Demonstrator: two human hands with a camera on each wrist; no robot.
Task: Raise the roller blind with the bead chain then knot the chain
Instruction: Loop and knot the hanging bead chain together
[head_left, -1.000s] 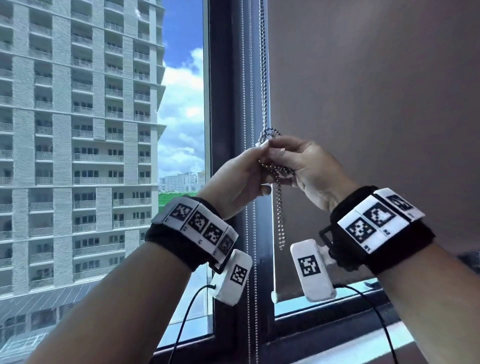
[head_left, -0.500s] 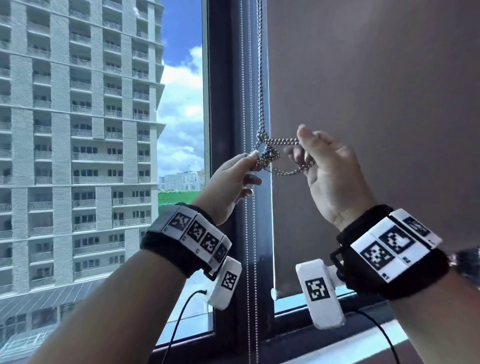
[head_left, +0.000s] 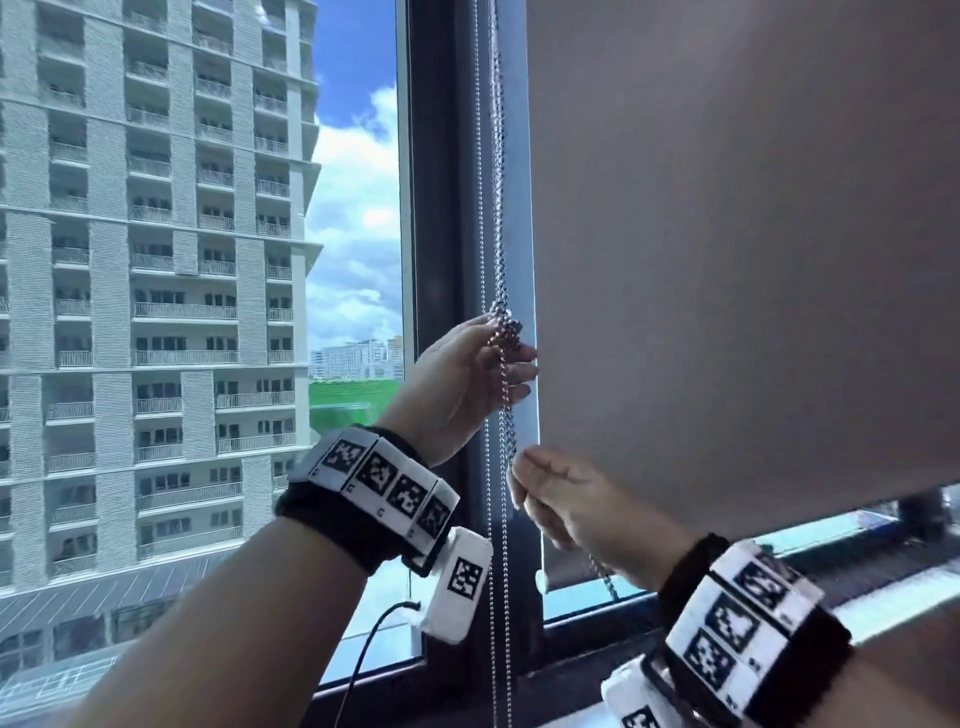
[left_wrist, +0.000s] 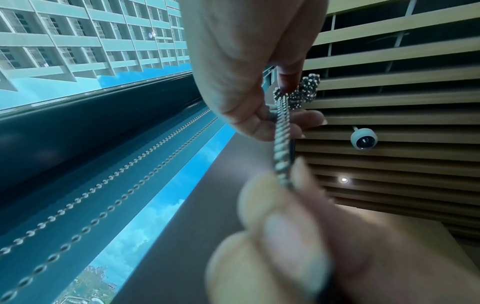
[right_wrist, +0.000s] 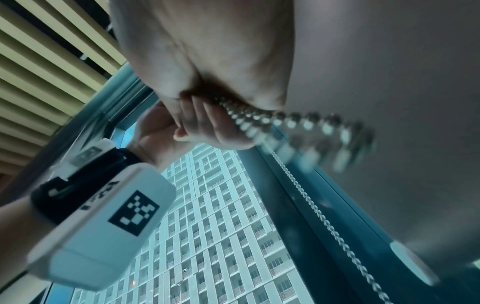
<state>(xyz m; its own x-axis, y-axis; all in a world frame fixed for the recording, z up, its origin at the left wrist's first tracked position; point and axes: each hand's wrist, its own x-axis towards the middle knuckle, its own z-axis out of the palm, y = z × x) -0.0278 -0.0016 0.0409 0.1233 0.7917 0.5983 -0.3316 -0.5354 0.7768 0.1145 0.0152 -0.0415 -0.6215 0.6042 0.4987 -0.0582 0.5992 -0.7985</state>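
Note:
The grey roller blind (head_left: 727, 260) covers most of the right-hand window pane. Its metal bead chain (head_left: 498, 208) hangs doubled along the dark frame and ends in a small tight knot (head_left: 505, 328). My left hand (head_left: 506, 358) pinches the chain right at this knot, which also shows past my fingertips in the left wrist view (left_wrist: 307, 88). The chain (left_wrist: 281, 144) runs taut down to my right hand (head_left: 519, 488), which grips it in a fist just below. A short tail (head_left: 601, 570) dangles under that fist. Blurred beads (right_wrist: 262, 121) leave the right hand's curled fingers (right_wrist: 207, 121).
Another thin bead chain (head_left: 488, 545) hangs straight down the dark window frame (head_left: 441, 234) just left of my hands. The blind's bottom bar end (head_left: 543, 578) sits a little above the sill (head_left: 883, 597). A tall building fills the left pane.
My right hand has dropped from beside the knot to below my left hand, drawing the chain down. The open loop has closed into a small tight knot. My left hand stays there.

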